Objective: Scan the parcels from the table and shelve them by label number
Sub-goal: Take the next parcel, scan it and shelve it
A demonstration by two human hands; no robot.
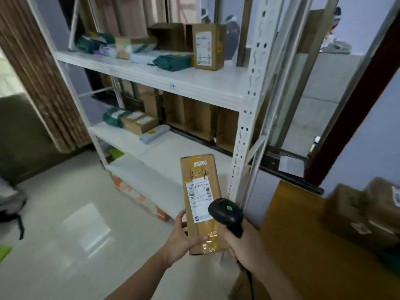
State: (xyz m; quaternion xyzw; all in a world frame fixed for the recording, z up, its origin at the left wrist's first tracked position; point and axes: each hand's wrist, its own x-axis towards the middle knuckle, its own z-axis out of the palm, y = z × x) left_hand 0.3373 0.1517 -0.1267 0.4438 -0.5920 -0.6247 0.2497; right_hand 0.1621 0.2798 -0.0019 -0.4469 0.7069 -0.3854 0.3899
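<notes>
Parcel [200,198], a long brown carton, stands upright in front of the white shelving unit [244,131], its face marked "4-4" by hand above a white shipping label [199,199]. The left hand [184,237] grips its lower end, thumb laid across the taped front and fingers wrapped behind. Just right of the parcel, the right hand [240,245] is closed round the grip of a black barcode scanner [227,214]; the scanner's head overlaps the label's lower right corner, a green dot showing on top, and its cable drops past the wrist.

Behind the parcel, the shelving unit's perforated corner post rises close to the carton's right edge. On the upper shelf board a second box [208,46], also marked "4-4", stands upright near the post, with a dark green mailer bag [173,62] lying to its left and more packets further left. Cardboard dividers [194,118] line the back of the shelf below, where small boxes [139,123] and a grey mailer [154,133] sit towards the left side. An orange and white carton [138,195] lies on the floor against the unit's base.

Right of the shelving unit, a wooden table [292,234] carries blurred brown parcels [363,211] at its far end.
</notes>
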